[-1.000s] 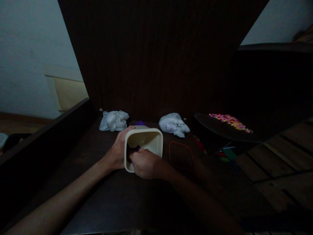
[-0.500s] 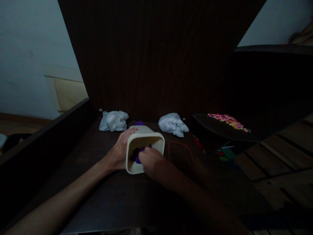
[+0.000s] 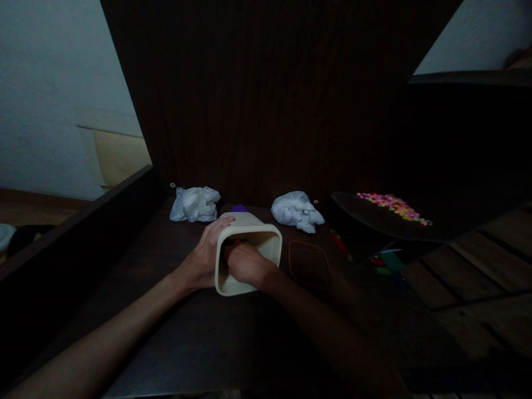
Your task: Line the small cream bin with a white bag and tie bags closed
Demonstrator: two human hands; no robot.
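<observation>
A cream plastic container [image 3: 246, 221] lies tipped on its side, its wide mouth facing me. My left hand [image 3: 204, 257] is wrapped round the container's left side and holds it. Deep in the mouth is my right hand [image 3: 248, 265], turned to the left; its fingers are hidden by the dark interior, so what they hold does not show. Just behind the container a bit of purple material [image 3: 239, 208] pokes out.
Two white plastic bags [image 3: 196, 204] [image 3: 297, 211] sit against the dark back panel [image 3: 266, 111]. A thin reddish rectangular frame [image 3: 310, 244] lies right of the container. Farther right, small pink and yellow pieces [image 3: 394, 208] rest on a dark curved surface. A low side board [image 3: 83, 233] borders the left.
My right hand has pushed deeper into the container, and the purple cloth that showed at its fingers is out of sight. My left hand keeps its hold.
</observation>
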